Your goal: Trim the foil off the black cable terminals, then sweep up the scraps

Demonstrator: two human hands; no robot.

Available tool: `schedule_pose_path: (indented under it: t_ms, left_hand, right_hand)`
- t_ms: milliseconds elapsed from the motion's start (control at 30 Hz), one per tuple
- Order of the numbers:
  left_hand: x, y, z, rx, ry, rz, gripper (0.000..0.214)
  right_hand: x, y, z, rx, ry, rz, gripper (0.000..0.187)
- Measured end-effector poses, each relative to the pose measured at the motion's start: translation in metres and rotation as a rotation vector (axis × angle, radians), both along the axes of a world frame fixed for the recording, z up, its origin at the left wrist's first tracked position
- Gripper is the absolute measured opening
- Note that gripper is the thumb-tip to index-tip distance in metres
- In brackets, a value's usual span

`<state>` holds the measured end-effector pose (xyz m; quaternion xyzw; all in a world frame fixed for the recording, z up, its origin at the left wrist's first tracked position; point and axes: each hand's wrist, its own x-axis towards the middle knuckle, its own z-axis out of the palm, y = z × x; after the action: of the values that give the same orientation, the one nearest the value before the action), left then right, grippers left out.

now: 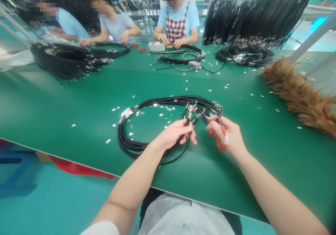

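A coil of thin black cables [141, 145] lies in a loop on the green table [252, 179], with a silvery wrapped section [126, 114] at its left. My left hand [178, 131] is closed around several cable ends, whose stripped, coppery tips [193, 109] point up and away from me. In my right hand [228, 131] are scissors [222, 137] with red handles, their dark blades pointing away from me. The blades are beside other cable ends at the coil's right. How far apart the blades stand is hard to see.
Small white scraps [108, 141] are scattered over the table. A brown feather duster [299, 98] lies at the right. Across the table, three people work by cable bundles [70, 60], a grey box [194, 65] and red-handled scissors [142, 49]. Another cable coil [245, 54] sits far right.
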<state>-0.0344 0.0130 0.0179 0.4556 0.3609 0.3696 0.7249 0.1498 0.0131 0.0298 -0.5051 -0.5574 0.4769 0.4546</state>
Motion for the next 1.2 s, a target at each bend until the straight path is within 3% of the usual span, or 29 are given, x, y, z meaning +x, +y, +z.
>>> schedule_pose_path:
  t_ms: [167,267,900,1200]
  left_hand:
    - [0.005,0.000,0.002,-0.008,-0.038,0.192,0.024]
    - [0.007,-0.002,0.002,0.011,-0.032,0.251,0.023]
    - [0.007,-0.005,-0.001,0.073,0.019,0.254,0.020]
    - [0.007,-0.005,-0.003,0.104,0.008,0.232,0.015]
  right_hand:
    - [0.001,-0.018,0.002,-0.151,-0.099,0.447,0.030]
    - [-0.007,-0.022,-0.004,-0.227,-0.093,0.535,0.036]
    - [-0.003,-0.018,-0.011,-0.321,0.024,0.568,0.037]
    - [-0.008,-0.022,-0.026,-0.317,0.282,0.523,0.034]
